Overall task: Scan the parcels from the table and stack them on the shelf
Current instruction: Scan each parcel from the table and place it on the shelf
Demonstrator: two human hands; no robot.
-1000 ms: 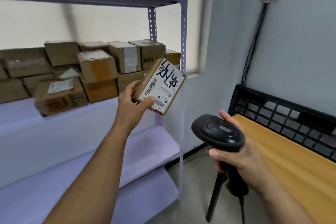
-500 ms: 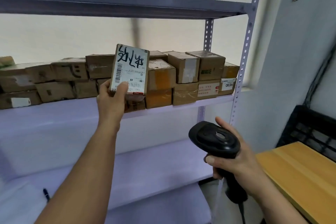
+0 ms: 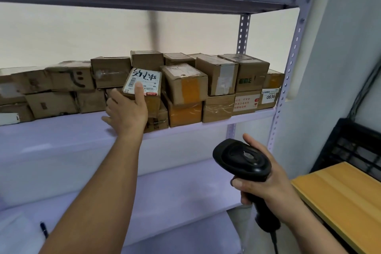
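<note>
- Currently, item: labelled parcel (image 3: 144, 84), atop the brown stack on the middle shelf (image 3: 61, 130), just left of the orange-taped box (image 3: 185, 86).
- Left hand (image 3: 125, 111): thumb pressed on the label face, remaining fingers loose and spread; grip appears about to let go, not clamped.
- Right hand (image 3: 266, 183): closed around the scanner (image 3: 241, 160), below and right of the parcel.
- Handling advice: seat the parcel flat and square against its neighbours before letting go; it rests on uneven boxes and may tip.
- Change: half a second earlier the parcel was held upright, clear of the stack; now it lies on it.
</note>
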